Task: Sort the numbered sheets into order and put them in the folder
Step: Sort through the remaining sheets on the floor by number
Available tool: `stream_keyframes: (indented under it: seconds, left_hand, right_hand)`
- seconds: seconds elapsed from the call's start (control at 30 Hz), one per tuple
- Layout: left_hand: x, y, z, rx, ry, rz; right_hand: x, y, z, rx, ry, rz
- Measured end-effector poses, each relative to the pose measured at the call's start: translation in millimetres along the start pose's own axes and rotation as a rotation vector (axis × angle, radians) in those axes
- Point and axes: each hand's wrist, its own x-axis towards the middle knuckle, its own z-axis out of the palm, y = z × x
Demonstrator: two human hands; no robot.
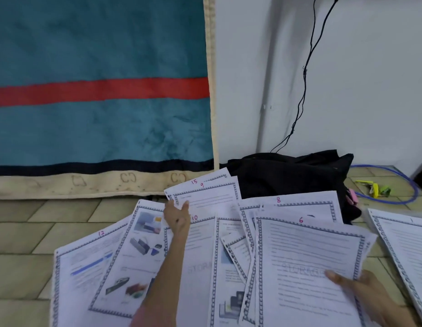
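1. The left hand [177,217] reaches forward over the spread of papers and pinches the lower left corner of the sheet marked 9 [210,195], thumb on top and fingers under the edge, so the hand is closed on that sheet.
2. Sheet 9 lies at the far side of the spread, with the sheet marked 15 [206,178] showing just behind and partly under it.
3. The right hand [368,296] sits at the lower right, its thumb pressed on the face of the sheet marked 6 [306,263] and its fingers curled under the right edge; it grips that sheet.
4. Sheet 6 tops the right part of the spread, overlapping the sheet marked 8 [302,205] behind it.
5. Between the two arms lies the sheet marked 10 [200,260], partly covered by the left forearm.
6. To the left are a sheet with product photos [136,256] and, overlapped by it, the sheet marked 12 [85,272].
7. At the far right edge, the sheet marked 1 [405,234] lies apart from the spread.
8. All sheets rest on the tiled floor [52,223].
9. Behind them a black bag [287,175] touches the wall, and a teal blanket with a red stripe [99,90] hangs to the left.
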Motion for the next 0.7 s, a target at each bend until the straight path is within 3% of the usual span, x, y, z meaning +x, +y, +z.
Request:
stream_keyframes:
  seconds: [0.3,0.43,0.7]
  left_hand:
    - [19,-4,-9,0.160,0.096,0.004]
    - [21,0,-10,0.120,0.111,0.004]
    - [0,36,-16,-0.045,-0.004,0.328]
  right_hand:
    - [-4,6,3,-0.057,-0.032,0.000]
    - [-4,7,5,-0.083,-0.012,-0.044]
    - [-8,12,7,-0.139,0.019,-0.141]
